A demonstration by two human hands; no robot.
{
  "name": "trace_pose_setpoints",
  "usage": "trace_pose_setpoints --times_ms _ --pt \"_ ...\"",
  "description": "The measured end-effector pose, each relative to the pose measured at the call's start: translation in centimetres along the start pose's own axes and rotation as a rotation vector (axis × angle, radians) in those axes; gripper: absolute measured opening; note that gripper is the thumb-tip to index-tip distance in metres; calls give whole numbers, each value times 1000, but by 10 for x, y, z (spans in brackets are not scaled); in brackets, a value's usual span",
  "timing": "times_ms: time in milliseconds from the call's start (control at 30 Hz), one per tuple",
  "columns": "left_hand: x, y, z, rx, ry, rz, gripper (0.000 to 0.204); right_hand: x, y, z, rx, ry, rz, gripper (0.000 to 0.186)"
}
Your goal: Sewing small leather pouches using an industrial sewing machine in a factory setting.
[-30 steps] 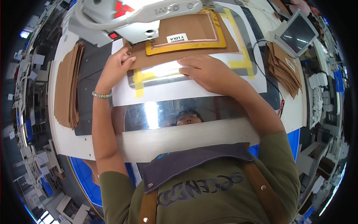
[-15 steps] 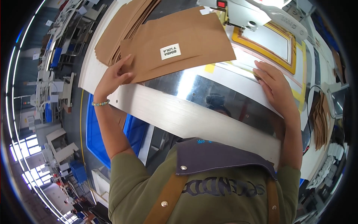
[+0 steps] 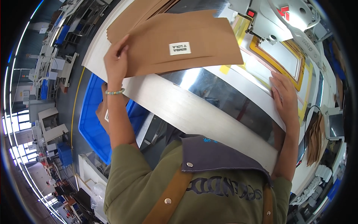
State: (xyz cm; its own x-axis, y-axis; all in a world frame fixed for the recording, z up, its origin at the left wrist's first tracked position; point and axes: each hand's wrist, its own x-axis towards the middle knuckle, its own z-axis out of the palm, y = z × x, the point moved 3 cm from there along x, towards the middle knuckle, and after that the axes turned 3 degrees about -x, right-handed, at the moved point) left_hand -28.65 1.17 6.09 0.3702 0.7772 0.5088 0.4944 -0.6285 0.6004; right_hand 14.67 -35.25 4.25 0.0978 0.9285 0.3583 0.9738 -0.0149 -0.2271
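Note:
A brown paper piece with a white label (image 3: 197, 37) is lifted at its lower-left corner by my left hand (image 3: 116, 61), whose fingers are closed on it. My right hand (image 3: 282, 93) rests with slightly curved, open fingers at the edge of the white taped sheet (image 3: 263, 89), below a yellow rectangular frame (image 3: 298, 78). Above the frame is a white machine head (image 3: 272, 26) with a curved grey handle and a red button.
Behind the held paper lie stacked brown pieces (image 3: 130, 11). A blue bin (image 3: 87, 123) holding brown pieces sits below the table's left edge. A steel strip (image 3: 194, 112) runs along the front. At right are more brown pieces (image 3: 314, 136) and a monitor (image 3: 335, 125).
My left hand has carried the brown paper leftward, away from the frame, and tilted it slightly. My right hand stays by the white sheet. The view has swung toward the left.

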Motion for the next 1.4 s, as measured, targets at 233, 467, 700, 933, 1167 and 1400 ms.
trace_pose_setpoints --times_ms 233,467,700,933,1167,1400 --pt "-96 -98 -157 -304 306 -306 47 -4 -9 1 -56 -65 35 38" --pt "-285 -232 -269 -109 432 -771 53 -5 -7 2 -60 -82 36 39" --pt "-236 -227 -293 595 559 -503 56 -1 -4 -7 -128 -123 10 40" --pt "-25 -24 -91 -323 -47 -147 37 2 -11 7 -110 -149 -11 40" --pt "-2 156 137 -531 -818 351 33 -4 -8 4 -131 -51 -79 37" --pt "-35 227 257 -370 -626 751 34 3 -6 6 38 76 5 31"
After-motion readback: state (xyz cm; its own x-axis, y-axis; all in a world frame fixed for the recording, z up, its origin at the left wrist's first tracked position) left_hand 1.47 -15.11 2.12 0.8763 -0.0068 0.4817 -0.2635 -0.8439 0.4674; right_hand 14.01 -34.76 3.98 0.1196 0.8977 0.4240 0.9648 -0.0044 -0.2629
